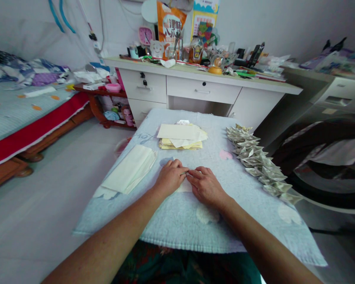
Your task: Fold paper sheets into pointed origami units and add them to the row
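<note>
My left hand (pixel 170 177) and my right hand (pixel 206 186) meet at the middle of the cloth-covered table (pixel 165 225). Between them lies a small pale sheet of paper (pixel 184 187), mostly hidden by my fingers. The fingertips of both hands are closed on its far edge, where a thin greyish strip shows. Left of my hands rests a stack of whitish paper (pixel 131 169). Beyond them sits a pile of cream and yellow paper (pixel 180 142), with a white sheet (pixel 177 131) on top. Pointed, folded silvery paper pieces (pixel 256 157) stand in a long row at the right.
A white desk (pixel 144 85) crowded with jars, a clock and a snack bag stands behind the table. A washing machine (pixel 337 102) with a round door is close on the right. At the left is a bed (pixel 23 110) with a red-edged side.
</note>
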A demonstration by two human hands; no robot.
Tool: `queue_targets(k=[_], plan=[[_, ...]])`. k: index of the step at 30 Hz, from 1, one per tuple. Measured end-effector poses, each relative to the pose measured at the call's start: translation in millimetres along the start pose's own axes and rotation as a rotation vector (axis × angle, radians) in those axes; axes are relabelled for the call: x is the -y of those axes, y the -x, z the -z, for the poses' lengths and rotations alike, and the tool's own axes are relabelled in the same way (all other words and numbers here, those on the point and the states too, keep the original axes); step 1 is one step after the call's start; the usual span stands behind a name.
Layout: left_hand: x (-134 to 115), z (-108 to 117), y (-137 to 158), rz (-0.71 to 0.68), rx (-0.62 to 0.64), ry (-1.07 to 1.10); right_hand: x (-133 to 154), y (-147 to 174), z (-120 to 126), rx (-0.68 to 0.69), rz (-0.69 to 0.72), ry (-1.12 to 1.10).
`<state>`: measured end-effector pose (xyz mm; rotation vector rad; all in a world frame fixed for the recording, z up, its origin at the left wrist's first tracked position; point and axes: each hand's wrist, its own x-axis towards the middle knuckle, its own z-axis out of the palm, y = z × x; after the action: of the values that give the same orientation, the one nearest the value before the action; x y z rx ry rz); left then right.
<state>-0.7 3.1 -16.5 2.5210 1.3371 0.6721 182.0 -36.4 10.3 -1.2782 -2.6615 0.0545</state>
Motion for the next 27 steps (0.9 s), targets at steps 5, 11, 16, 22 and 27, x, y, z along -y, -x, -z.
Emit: queue_targets(k=[5,11,16,22,27], plan=[[-1,0,1,0.002,0.003,-0.013,1,5,1,0.014,-0.015,0.004],[-4,4,1,0.025,0.025,-0.021,3,19,7,0.015,-0.039,-0.009],[-4,4,1,0.008,0.027,-0.038,6,38,14,0.010,-0.069,-0.043],[-3,2,1,0.015,0.030,-0.041,2,55,27,0.029,-0.064,-0.071],[0,1,1,0.010,0.019,-0.026,-6,42,42,0.097,-0.119,-0.063]])
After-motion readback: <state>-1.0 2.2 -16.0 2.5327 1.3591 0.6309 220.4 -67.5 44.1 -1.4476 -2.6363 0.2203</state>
